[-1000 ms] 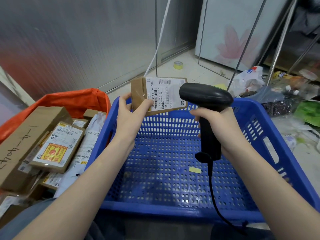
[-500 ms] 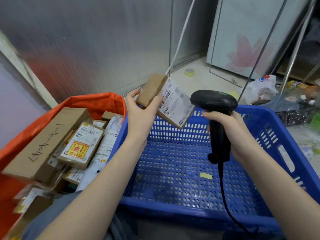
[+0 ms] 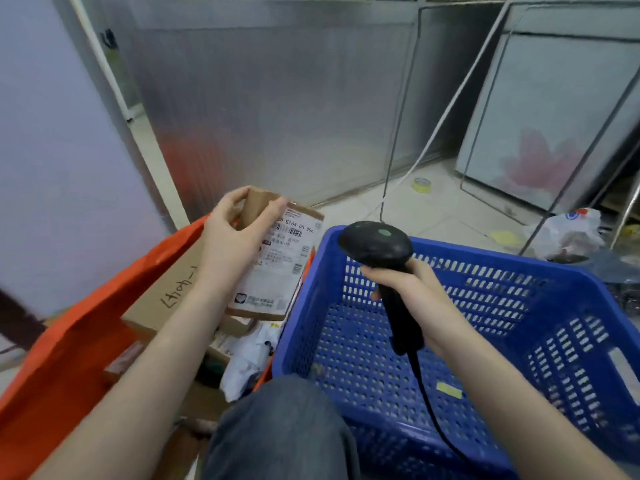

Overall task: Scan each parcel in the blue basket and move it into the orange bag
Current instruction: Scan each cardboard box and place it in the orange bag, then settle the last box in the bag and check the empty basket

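You're gripping the parcel (image 3: pixel 277 258) in your left hand (image 3: pixel 235 237), holding it over the orange bag (image 3: pixel 86 327); your right hand (image 3: pixel 412 292) is clenching the scanner (image 3: pixel 377 244) above the blue basket (image 3: pixel 519 271). Bagging step; next, lower and let go.

Background: ribbed metal wall panel (image 3: pixel 284 109), roll of yellow tape (image 3: pixel 422 184) on the tiled floor (image 3: pixel 440 216) near a white cable (image 3: pixel 446 112), flower-print panel (image 3: pixel 554 140) at right, crumpled white plastic bag (image 3: pixel 568 233) beside yellow sticky note (image 3: pixel 505 237).
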